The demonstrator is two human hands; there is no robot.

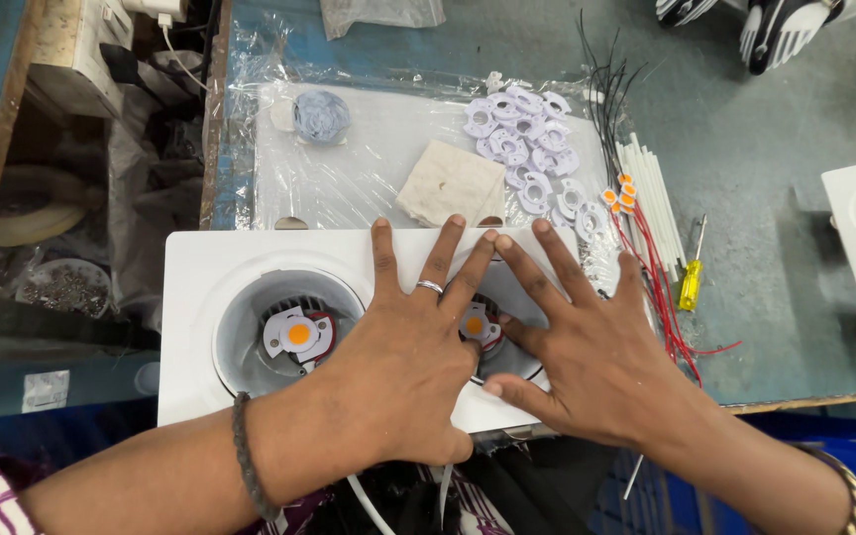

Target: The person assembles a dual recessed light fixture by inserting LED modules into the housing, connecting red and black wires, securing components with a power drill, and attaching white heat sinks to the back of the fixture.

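The left hand (pixel 403 342) lies flat with the fingers spread wide on the white double downlight housing (pixel 200 287); it grips nothing, and a ring sits on one finger. Its fingertips reach the far edge of the housing. The right hand (pixel 587 352) is also open and spread, just beside the left one, with some fingers overlapping it. The thumb and one finger of the right hand touch the small LED module (pixel 476 324) inside the right round opening of the housing. Most of this opening is covered by both hands, so I cannot tell if the module is seated fully.

In the left round opening (pixel 250 337) a second LED module (pixel 297 334) with an orange centre lies on the grey heat sink, uncovered.

Behind the housing there is a clear plastic sheet (pixel 349 168) with a beige folded cloth (pixel 450 183) and a pile of white plastic holder rings (pixel 532 149). To the right of them lie white sleeves with black and red wires (pixel 646 228) and a yellow-handled screwdriver (pixel 691 282). Another white housing (pixel 849 238) stands at the right edge of the table.
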